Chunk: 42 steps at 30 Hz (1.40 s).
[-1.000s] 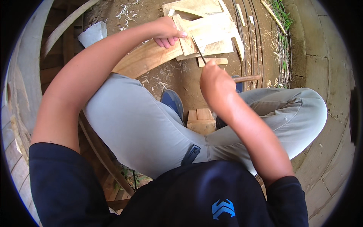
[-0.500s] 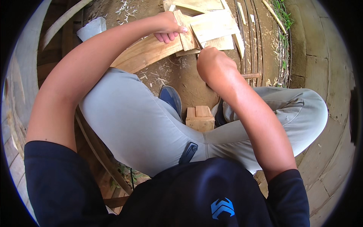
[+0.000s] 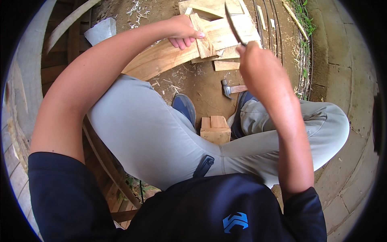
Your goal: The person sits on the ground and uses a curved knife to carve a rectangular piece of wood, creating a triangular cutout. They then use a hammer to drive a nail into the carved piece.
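My left hand (image 3: 186,33) grips the edge of a small rectangular wooden board (image 3: 205,43), thumb on its face and fingers curled below. The board stands tilted over a long wooden plank (image 3: 159,59) and beside a wide pale board (image 3: 225,33). My right hand (image 3: 261,66) is closed round the handle of a large knife; the handle is hidden in the fist. Its dark, slightly curved blade (image 3: 232,22) points up and away, raised to the right of the small board and apart from it.
A hammer (image 3: 229,88) lies on the dirt near my right shoe (image 3: 243,111). A wooden block (image 3: 215,130) sits between my feet, and a short wood offcut (image 3: 226,65) lies near the boards. Wood shavings (image 3: 137,11) litter the ground. A pale stone-like chunk (image 3: 100,31) is at the left.
My right hand has lifted the knife up and to the right, away from the small board. The hammer head and the offcut now show. My left hand keeps its grip on the board.
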Available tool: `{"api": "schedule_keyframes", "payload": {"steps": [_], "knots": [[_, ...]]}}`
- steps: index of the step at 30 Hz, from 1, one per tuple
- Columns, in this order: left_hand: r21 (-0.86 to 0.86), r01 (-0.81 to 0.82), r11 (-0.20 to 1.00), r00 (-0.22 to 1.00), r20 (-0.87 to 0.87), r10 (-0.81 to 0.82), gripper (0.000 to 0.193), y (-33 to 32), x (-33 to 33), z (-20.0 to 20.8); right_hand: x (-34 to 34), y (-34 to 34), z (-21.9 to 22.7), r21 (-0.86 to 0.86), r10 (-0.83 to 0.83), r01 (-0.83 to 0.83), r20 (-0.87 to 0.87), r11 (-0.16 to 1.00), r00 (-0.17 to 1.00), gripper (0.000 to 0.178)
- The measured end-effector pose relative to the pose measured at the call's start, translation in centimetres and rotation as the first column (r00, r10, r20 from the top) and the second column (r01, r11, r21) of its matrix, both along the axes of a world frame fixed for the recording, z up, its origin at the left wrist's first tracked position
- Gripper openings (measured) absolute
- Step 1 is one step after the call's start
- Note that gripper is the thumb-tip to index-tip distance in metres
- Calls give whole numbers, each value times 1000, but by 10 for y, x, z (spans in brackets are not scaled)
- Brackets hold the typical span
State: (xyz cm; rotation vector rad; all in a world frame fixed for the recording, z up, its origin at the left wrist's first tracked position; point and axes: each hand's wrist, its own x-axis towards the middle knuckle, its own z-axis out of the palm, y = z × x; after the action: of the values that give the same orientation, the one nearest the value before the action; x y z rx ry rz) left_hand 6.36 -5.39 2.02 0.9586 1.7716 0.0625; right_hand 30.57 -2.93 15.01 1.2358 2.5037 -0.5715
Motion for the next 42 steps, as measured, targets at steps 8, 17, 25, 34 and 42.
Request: {"api": "schedule_keyframes", "payload": {"steps": [8,17,25,34,42], "knots": [[0,2,1000,1000,-9,-2,50,2,0,2,-14,2,-48,-54,-157,148,-261,988,952,29],[4,6,1000,998,-60,-5,51,1,5,7,-25,-11,-61,-79,-116,92,-376,993,919,16],[-14,6,1000,997,-72,-7,51,2,8,6,-25,-5,-60,-27,-65,59,-381,998,922,16],[-20,1,1000,998,-64,-3,52,-6,8,7,-58,2,-30,-42,29,-38,-189,998,981,19],[-28,-11,1000,998,-61,9,52,2,4,2,-87,40,-7,-148,169,-146,164,978,972,33]]}}
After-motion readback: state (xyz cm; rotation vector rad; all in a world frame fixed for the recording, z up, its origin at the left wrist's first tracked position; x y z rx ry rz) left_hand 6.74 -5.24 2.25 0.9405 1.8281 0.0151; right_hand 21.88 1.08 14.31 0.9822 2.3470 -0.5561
